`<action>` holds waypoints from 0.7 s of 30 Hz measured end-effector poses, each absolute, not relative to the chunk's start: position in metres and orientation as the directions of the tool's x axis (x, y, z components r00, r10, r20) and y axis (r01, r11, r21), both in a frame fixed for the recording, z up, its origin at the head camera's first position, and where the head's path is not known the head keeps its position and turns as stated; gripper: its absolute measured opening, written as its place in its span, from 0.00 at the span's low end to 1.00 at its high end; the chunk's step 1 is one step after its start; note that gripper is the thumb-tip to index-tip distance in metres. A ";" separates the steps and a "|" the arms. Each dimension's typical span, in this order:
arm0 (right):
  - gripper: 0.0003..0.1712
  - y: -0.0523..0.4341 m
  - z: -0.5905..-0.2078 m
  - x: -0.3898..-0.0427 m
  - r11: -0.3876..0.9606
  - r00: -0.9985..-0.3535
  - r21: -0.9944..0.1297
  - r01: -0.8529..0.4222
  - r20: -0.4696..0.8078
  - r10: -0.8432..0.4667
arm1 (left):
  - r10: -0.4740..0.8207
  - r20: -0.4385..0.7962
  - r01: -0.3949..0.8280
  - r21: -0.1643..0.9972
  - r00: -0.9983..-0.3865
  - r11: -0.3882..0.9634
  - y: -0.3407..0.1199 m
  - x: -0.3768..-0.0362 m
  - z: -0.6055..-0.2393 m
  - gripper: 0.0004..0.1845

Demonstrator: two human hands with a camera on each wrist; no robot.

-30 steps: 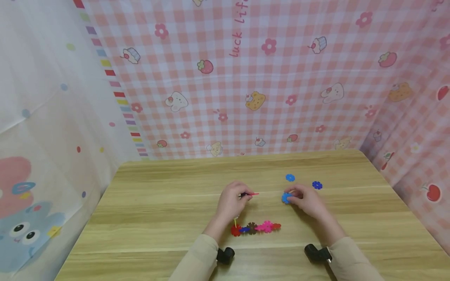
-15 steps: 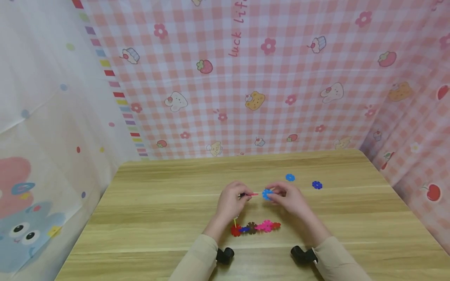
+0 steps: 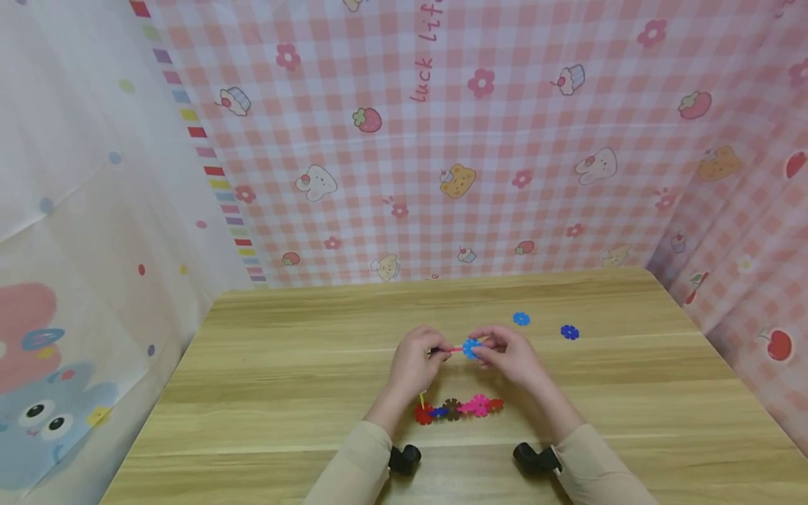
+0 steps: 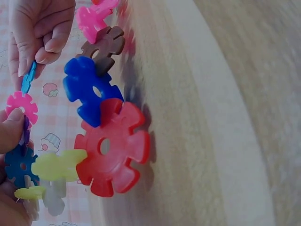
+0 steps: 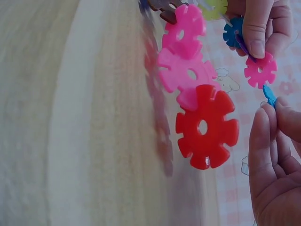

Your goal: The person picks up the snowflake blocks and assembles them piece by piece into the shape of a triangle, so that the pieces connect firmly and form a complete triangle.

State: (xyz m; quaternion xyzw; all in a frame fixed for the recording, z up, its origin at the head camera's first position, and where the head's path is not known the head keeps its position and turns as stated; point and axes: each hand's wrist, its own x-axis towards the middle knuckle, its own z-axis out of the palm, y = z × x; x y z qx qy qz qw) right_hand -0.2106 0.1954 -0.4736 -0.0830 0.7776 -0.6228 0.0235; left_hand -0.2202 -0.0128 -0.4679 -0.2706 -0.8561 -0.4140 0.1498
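Plastic snowflake discs, notched and linked edge to edge, form a chain. My left hand [image 3: 416, 361] pinches its upper end around a purple disc [image 4: 25, 134], with a pink disc [image 4: 22, 107] sticking out beyond the thumb. Between thumb and fingers, my right hand [image 3: 514, 356] pinches a light blue disc [image 3: 470, 348]. In the right wrist view its edge meets the pink disc's rim, the two at an angle. The chain turns down through a teal disc [image 4: 21, 165] and yellow and clear ones to a red disc [image 4: 113, 148], then runs rightward below the hands.
Further back on the wooden table [image 3: 284, 393] lie a loose light blue disc [image 3: 520, 319] and a dark blue disc [image 3: 569, 332]. The chain's right end is another red disc [image 5: 207, 129]. A checked pink cloth [image 3: 404, 154] hangs behind the table.
My right hand has moved left with the light blue disc, bringing it from well apart up to the pink disc. The left hand has stayed in place.
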 end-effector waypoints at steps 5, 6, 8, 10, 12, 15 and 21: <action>0.15 0.194 -0.473 -0.210 0.204 -0.984 -0.974 -0.101 0.068 -0.165 | 0.339 0.476 0.584 0.632 -0.811 0.509 -0.013 -0.220 -0.468 0.05; 0.15 0.194 -0.473 -0.211 0.204 -0.984 -0.974 -0.101 0.067 -0.167 | 0.341 0.472 0.582 0.633 -0.813 0.511 -0.013 -0.221 -0.469 0.05; 0.15 0.193 -0.473 -0.211 0.206 -0.981 -0.972 -0.111 0.074 -0.178 | 0.343 0.465 0.578 0.631 -0.816 0.518 -0.013 -0.220 -0.468 0.05; 0.15 0.193 -0.473 -0.211 0.206 -0.980 -0.972 -0.117 0.079 -0.184 | 0.343 0.456 0.570 0.633 -0.821 0.524 -0.012 -0.220 -0.468 0.05; 0.15 0.192 -0.473 -0.211 0.202 -0.980 -0.972 -0.116 0.080 -0.180 | 0.341 0.454 0.567 0.633 -0.823 0.527 -0.012 -0.220 -0.468 0.05; 0.14 0.192 -0.473 -0.211 0.198 -0.983 -0.974 -0.107 0.074 -0.166 | 0.332 0.457 0.564 0.636 -0.825 0.527 -0.010 -0.219 -0.467 0.04; 0.13 0.189 -0.472 -0.211 0.182 -0.988 -0.980 -0.085 0.060 -0.140 | 0.307 0.483 0.569 0.635 -0.820 0.523 -0.007 -0.219 -0.467 0.05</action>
